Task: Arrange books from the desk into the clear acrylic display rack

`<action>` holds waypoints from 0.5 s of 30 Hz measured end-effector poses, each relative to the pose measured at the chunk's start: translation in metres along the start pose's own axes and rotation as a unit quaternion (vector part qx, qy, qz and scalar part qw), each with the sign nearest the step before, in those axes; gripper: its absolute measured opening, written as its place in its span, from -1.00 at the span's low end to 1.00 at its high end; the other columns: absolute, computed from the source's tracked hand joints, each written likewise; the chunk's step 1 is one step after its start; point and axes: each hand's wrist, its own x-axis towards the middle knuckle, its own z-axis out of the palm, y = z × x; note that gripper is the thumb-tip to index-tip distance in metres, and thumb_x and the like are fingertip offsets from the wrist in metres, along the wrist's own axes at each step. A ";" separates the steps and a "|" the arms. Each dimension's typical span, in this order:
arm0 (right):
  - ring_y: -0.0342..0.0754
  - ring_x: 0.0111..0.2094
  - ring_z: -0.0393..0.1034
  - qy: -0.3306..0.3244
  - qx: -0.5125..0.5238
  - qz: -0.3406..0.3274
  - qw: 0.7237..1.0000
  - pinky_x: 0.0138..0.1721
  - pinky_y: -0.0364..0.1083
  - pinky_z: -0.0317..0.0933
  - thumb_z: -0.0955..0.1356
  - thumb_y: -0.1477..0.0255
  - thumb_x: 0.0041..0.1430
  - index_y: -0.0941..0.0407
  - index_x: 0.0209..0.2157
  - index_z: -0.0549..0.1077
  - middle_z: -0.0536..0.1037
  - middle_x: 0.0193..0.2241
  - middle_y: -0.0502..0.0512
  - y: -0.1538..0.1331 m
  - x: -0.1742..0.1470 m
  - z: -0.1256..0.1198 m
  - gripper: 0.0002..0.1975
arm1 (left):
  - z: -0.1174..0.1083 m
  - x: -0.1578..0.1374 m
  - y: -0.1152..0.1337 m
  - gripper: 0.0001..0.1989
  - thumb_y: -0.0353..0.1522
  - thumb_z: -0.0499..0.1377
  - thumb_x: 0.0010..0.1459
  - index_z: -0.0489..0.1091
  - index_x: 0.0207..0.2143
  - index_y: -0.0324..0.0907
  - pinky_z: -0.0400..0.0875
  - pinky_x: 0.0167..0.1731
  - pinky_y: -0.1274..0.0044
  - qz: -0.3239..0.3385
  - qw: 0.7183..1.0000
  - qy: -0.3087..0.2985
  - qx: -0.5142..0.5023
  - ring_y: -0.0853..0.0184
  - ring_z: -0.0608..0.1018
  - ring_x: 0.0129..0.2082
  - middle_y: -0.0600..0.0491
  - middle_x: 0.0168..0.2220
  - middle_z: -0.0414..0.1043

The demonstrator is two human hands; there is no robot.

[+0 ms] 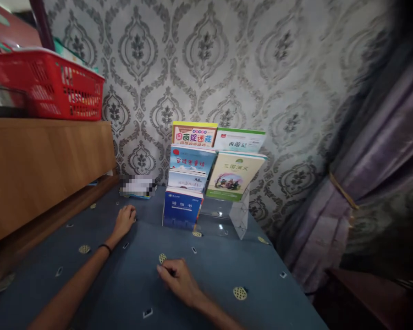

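Note:
My left hand (pixel 124 220), with a dark band on its wrist, is over the blue cloth, its fingers loosely bent and nothing visible in them. Just beyond it lies a small stack of books (pixel 137 187), its top blurred out. Nearer to me, my right hand (pixel 180 278) is curled into a loose fist above the cloth, with no object showing in it. Ahead stands a clear tiered book stand (pixel 239 215). Its left column carries several books, with a dark blue book (pixel 183 210) lowest. On the right, a green-and-cream book (pixel 235 176) leans before a pale green-edged book (pixel 240 140).
The patterned blue tablecloth (pixel 206 307) reaches back to the wallpapered wall (pixel 206 59). A wooden cabinet (pixel 51 169) borders the left side and bears a red plastic basket (pixel 68 87). A tied purple-grey curtain (pixel 325 238) hangs at the right.

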 end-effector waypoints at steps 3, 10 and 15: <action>-0.18 -0.62 0.16 -0.010 0.069 0.016 0.997 -0.52 -0.17 0.01 0.24 -0.12 0.23 0.10 -0.60 0.31 0.28 -0.72 -0.08 0.007 0.015 0.021 -0.40 | 0.004 0.019 -0.002 -0.72 -0.35 -0.03 0.29 0.41 -0.08 -0.21 0.30 0.09 0.26 -0.008 1.000 0.006 0.028 0.06 0.45 0.06 -0.20 0.00 0.45; -0.19 -0.64 0.15 -0.005 0.094 0.023 0.995 -0.55 -0.16 0.01 0.22 -0.23 0.14 0.07 -0.62 0.25 0.23 -0.72 -0.10 0.040 0.022 0.053 -0.35 | 0.017 0.070 0.005 -0.57 -0.36 0.01 0.28 0.32 0.15 -0.30 0.18 0.17 0.03 0.018 0.998 0.008 0.067 -0.13 0.26 0.28 -0.41 0.23 0.27; -0.20 -0.65 0.09 -0.013 -0.008 -0.039 0.999 -0.55 -0.17 0.11 0.26 -0.14 0.18 0.05 -0.68 0.22 0.13 -0.71 -0.16 0.057 0.041 0.026 -0.38 | 0.039 0.098 0.004 -0.52 -0.32 -0.01 0.27 0.33 0.20 -0.24 0.13 0.19 -0.05 0.053 0.988 0.009 0.145 -0.12 0.26 0.32 -0.37 0.26 0.29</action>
